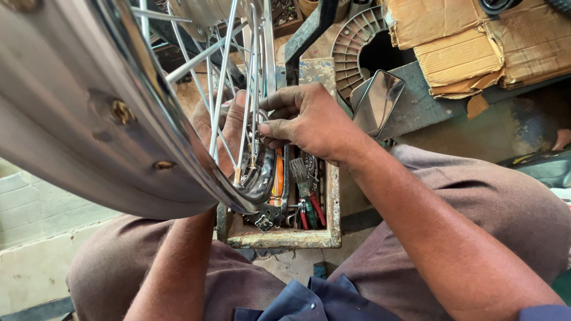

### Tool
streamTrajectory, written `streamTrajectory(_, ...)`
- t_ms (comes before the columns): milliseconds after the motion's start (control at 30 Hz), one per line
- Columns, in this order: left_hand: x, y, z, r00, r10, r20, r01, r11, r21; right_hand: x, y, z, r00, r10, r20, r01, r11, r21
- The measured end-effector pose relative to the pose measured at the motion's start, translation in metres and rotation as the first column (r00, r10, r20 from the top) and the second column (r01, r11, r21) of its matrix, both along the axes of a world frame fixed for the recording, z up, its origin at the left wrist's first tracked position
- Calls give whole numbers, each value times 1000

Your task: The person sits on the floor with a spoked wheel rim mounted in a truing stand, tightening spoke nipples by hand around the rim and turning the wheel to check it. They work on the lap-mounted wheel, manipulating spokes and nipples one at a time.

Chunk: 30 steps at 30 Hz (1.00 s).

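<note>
Close under the camera, a spoked wheel (119, 119) fills the upper left of the view, its chrome rim curving down over the person's lap. Behind the spokes (221, 89) the left hand (223, 128) lies flat against them, fingers spread and pressed to the wires; whether its grip closes round any one spoke cannot be told, since the rim and the wires hide the fingertips. From the other side, the right hand (309, 122) reaches in, its thumb and forefinger pinched together on a spoke just above the small nipple (254, 159) where that wire meets the rim. Beneath both hands a worn wooden tool tray (285, 238) rests on the floor between the person's knees, with pliers with red handles (312, 209) near its front right corner and an orange-handled tool (278, 178) just beside them, partly covered by the rim. Near the tray's far right corner a rectangular mirror (377, 101) leans tilted on a grey slab (428, 101), and beyond it lie torn pieces of cardboard (476, 41) and a ribbed round plastic cover (354, 47).
</note>
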<state>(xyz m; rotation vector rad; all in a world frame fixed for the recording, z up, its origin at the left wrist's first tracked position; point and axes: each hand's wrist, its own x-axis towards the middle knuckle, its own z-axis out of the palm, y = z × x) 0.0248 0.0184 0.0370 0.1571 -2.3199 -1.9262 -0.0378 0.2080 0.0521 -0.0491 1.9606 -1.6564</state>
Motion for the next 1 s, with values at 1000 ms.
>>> streamTrajectory(1000, -18, 4, -12, 987, -140, 74, 124, 974, 188, 12, -12, -4, 928, -69, -366, 152, 967, 204)
